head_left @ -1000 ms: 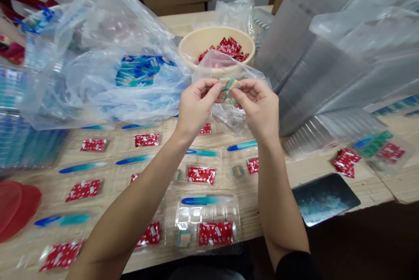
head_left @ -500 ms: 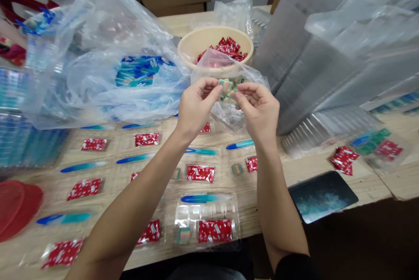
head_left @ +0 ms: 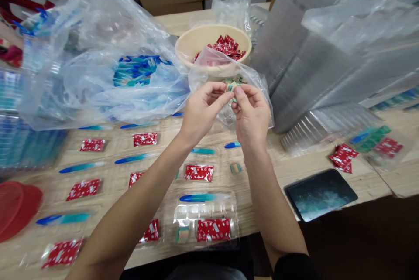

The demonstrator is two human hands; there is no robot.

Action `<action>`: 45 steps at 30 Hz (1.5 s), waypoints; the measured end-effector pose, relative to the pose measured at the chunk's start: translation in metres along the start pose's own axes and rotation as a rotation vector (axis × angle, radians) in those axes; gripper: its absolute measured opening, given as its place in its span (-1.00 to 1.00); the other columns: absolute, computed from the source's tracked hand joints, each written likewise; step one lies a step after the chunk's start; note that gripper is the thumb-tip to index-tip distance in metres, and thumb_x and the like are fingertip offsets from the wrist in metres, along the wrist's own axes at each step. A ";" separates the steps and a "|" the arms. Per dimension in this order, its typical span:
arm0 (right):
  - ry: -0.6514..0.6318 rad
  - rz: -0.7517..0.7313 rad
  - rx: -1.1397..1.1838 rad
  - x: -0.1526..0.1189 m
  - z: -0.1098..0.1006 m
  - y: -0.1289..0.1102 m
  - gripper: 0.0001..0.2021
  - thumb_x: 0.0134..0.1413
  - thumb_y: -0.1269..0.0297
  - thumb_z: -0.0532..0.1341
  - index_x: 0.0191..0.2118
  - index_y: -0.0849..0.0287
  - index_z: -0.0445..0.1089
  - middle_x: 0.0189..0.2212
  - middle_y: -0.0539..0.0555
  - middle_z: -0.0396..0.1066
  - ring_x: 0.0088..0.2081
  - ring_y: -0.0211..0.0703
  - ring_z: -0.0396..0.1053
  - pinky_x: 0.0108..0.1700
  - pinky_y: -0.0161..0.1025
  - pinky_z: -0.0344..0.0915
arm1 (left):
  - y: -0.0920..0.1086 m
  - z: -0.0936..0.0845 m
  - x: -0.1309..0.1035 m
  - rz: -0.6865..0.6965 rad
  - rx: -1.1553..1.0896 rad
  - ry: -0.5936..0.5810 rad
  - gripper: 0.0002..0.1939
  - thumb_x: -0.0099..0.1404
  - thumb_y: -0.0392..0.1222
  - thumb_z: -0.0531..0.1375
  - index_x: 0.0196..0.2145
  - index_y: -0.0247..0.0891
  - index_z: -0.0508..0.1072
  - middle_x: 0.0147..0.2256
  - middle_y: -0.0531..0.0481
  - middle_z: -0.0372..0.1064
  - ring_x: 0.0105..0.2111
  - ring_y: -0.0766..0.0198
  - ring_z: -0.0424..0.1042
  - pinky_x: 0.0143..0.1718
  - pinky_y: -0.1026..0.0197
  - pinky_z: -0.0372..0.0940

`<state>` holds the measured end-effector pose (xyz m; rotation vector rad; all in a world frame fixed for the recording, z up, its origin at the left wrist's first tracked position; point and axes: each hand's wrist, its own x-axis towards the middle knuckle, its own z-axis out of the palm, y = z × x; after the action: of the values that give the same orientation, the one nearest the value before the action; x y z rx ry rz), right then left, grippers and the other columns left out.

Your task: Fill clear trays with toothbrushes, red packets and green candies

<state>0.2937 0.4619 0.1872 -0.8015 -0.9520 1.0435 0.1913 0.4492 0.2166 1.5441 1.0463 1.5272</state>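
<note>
Left hand [head_left: 203, 107] and right hand [head_left: 253, 118] brought nearly together, fingertips narrowed on small striped pieces [head_left: 233, 87]; the number held cannot be told. A fingertip pinch is used, presumably because the pieces are small. They are held over the open clear bag [head_left: 209, 68], where more appear to be contained; any dropped would likely be caught. Behind, red packets [head_left: 229, 46] are kept within reach in a cream bowl [head_left: 183, 55]. Nearer the body, the front clear tray [head_left: 235, 208] is laid flat on the bench [head_left: 369, 186], its blue pen [head_left: 199, 197], red packet [head_left: 213, 230] and striped stack [head_left: 182, 234] held apart, probably by moulded recesses.

Against the earlier frame: fingertips were parted, with a piece shown flat at the left; the gap has since been closed.
</note>
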 end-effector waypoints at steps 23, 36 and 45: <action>-0.203 -0.172 -0.272 0.003 -0.013 -0.002 -0.77 0.17 0.23 0.16 -0.05 0.04 0.32 -0.12 0.04 0.46 -0.05 -0.17 0.45 0.03 -0.14 0.42 | -0.003 -0.013 -0.005 -0.030 0.200 -0.003 -0.84 0.22 -0.34 0.20 -0.27 -0.17 0.56 -0.30 0.06 0.55 -0.36 0.33 0.50 -0.23 0.28 0.43; -0.297 -0.220 -0.448 0.001 -0.017 -0.010 -0.73 0.09 0.34 0.23 -0.06 0.04 0.44 -0.13 0.01 0.48 -0.15 -0.18 0.47 0.02 -0.12 0.44 | -0.011 -0.006 -0.010 0.092 0.247 0.103 -0.82 0.26 -0.31 0.20 -0.18 -0.15 0.51 -0.19 0.05 0.52 -0.22 0.32 0.50 -0.13 0.26 0.43; -0.284 -0.303 -0.493 0.000 -0.017 -0.018 -0.75 0.06 0.43 0.23 -0.14 0.04 0.49 -0.11 0.02 0.46 -0.09 -0.18 0.44 0.03 -0.16 0.40 | -0.010 -0.004 -0.017 0.284 0.423 0.107 -0.77 0.34 -0.21 0.15 -0.08 -0.10 0.51 -0.01 -0.04 0.38 -0.01 0.22 0.40 0.07 0.15 0.33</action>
<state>0.3151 0.4546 0.1963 -0.8850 -1.5591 0.6709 0.1872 0.4380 0.2008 1.9871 1.3196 1.6665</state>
